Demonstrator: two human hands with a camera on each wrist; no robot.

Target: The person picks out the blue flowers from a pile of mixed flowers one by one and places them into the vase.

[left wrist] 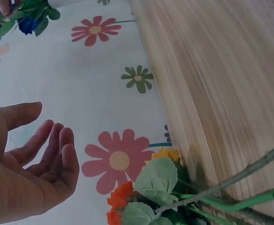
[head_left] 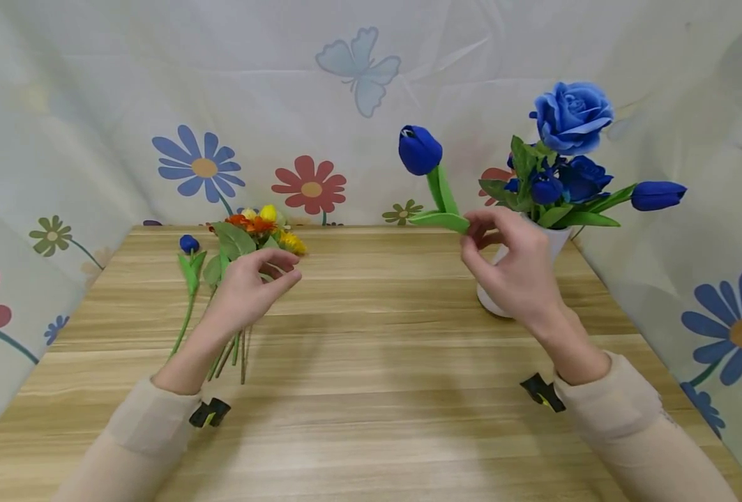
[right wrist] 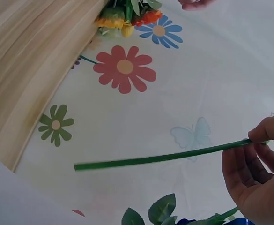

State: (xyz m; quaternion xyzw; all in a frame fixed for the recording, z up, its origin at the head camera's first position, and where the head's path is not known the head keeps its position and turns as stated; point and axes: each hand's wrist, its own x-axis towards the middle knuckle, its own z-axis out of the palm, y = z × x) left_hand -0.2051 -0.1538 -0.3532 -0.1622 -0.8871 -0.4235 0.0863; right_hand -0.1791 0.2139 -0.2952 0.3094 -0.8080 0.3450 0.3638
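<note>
My right hand (head_left: 515, 261) pinches the stem of a blue artificial tulip (head_left: 420, 150) between thumb and fingers, in front of a white vase (head_left: 554, 240). In the right wrist view the tulip's green stem (right wrist: 151, 159) runs out past the fingertips, its cut end free. The vase holds a large blue rose (head_left: 574, 117), a darker blue rose (head_left: 584, 178) and another blue tulip (head_left: 657, 196). My left hand (head_left: 252, 286) hovers with loosely bent fingers above a bunch of orange and yellow flowers (head_left: 254, 226), holding nothing; in the left wrist view its thumb and fingers stand apart.
A single blue tulip (head_left: 189, 243) lies left of the bunch on the wooden table (head_left: 371, 418). Two black clips (head_left: 210, 413) appear by the cuffs, one at each wrist. A flower-printed cloth (head_left: 270, 90) hangs behind and at the sides of the table.
</note>
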